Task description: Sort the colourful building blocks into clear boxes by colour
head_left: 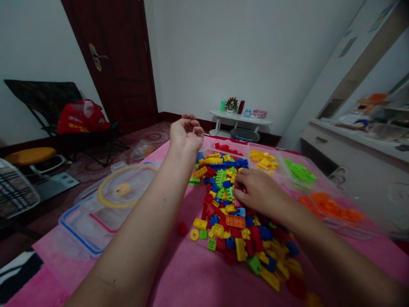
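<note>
At the frame's left, the lids (126, 184) lie overlapping on the pink cloth (191, 277), perhaps set there to leave the middle free. Near the centre, the left hand (187, 133) is raised above the cloth's far edge, palm showing, fingers half curled; I cannot tell whether anything is pinched at the fingertips. The loose, mixed bricks (220, 221) spread from the centre to the lower right, probably so that each piece shows. The right hand (257, 187) rests at the pile's right edge, fingers bent in among the pieces; its grip is hidden, so I cannot tell. Beyond, yellow (263, 160), green (299, 171) and orange bricks (330, 207) sit in separate clear tubs, seemingly to keep colours apart.
</note>
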Motion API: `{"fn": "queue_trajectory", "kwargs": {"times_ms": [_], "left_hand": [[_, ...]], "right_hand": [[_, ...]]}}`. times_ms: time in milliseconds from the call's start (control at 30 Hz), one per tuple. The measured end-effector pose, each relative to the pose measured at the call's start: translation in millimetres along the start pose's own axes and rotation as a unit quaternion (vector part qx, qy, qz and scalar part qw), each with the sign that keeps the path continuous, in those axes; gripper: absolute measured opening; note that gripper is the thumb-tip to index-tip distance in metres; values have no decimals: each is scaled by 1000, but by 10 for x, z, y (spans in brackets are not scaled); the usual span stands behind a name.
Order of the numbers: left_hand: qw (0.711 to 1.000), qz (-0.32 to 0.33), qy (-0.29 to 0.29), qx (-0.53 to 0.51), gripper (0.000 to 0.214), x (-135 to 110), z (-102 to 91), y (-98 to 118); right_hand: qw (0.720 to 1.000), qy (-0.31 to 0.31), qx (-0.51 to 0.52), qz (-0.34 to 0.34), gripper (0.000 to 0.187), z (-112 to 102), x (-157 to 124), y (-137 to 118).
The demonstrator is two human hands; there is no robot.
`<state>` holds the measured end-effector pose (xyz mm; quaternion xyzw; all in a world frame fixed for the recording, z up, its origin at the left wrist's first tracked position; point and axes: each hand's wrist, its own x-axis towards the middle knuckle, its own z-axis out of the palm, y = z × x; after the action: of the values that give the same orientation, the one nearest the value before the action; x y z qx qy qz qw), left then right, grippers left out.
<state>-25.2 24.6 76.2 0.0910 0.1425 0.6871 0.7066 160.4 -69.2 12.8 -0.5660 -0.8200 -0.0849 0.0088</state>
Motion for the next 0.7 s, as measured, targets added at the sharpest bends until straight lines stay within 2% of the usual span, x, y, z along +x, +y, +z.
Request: {"fn": "queue_trajectory", "kwargs": {"times_ms": [167, 200, 300, 367, 400, 433, 500, 600, 667, 700], "left_hand": [[1000, -24, -8, 16, 25, 29, -50, -151], [999, -27, -9, 35, 25, 44, -69, -185], [988, -34, -38, 145, 22, 96, -138, -283], [960, -16, -80, 268, 19, 118, -184, -338], [934, 2, -106, 341, 18, 120, -204, -362], [899, 23, -135, 416, 18, 116, -221, -382], [802, 51, -207, 558, 15, 95, -249, -419], [620, 34, -337, 707, 18, 57, -292, -474], [501, 1, -415, 759, 27, 34, -330, -527], [452, -10, -439, 776, 32, 22, -353, -561]], "right_hand": [[992, 95, 84, 23, 24, -69, -246, 5], [990, 93, 100, 29, 22, -100, -293, -29], [991, 25, 126, 45, 14, -195, -401, -87], [991, 6, 119, 62, 13, -234, -440, -32], [991, 11, 111, 74, 14, -241, -452, 26], [991, 16, 102, 89, 15, -241, -462, 100], [989, 11, 88, 116, 18, -228, -478, 263], [986, -21, 89, 137, 21, -204, -491, 459], [985, -27, 90, 148, 23, -183, -486, 529], [984, -22, 84, 158, 25, -165, -479, 551]]}}
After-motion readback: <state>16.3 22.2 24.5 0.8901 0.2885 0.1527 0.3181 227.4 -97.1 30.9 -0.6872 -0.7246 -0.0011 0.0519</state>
